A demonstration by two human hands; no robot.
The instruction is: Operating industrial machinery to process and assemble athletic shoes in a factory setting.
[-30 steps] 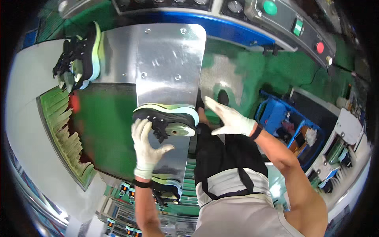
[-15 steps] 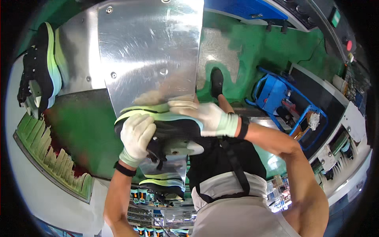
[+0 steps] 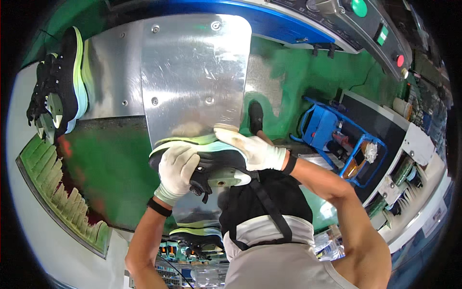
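Observation:
My left hand (image 3: 177, 168), in a white glove, is closed round a black shoe (image 3: 222, 161) near one end. The shoe lies on its side, with its yellow-green to pale blue sole facing the metal table and a grey-green last with a white end inside it. My right hand (image 3: 255, 150), also gloved, grips the other end, its fingers stretched along the sole's edge. The sole is at the near edge of the shiny metal table (image 3: 192, 62), which mirrors it; whether they touch I cannot tell.
More black shoes (image 3: 68, 82) on lasts stand at the far left. Another shoe (image 3: 197, 237) lies below my hands. A row of pale green flaps (image 3: 53, 185) lines the left. At right are a blue cart (image 3: 321, 126) and a control panel (image 3: 370, 36) with buttons.
My view has shifted, so the table and panel sit lower in it. Both hands still hold the shoe, and my right fingers now point more steeply up over the sole's edge.

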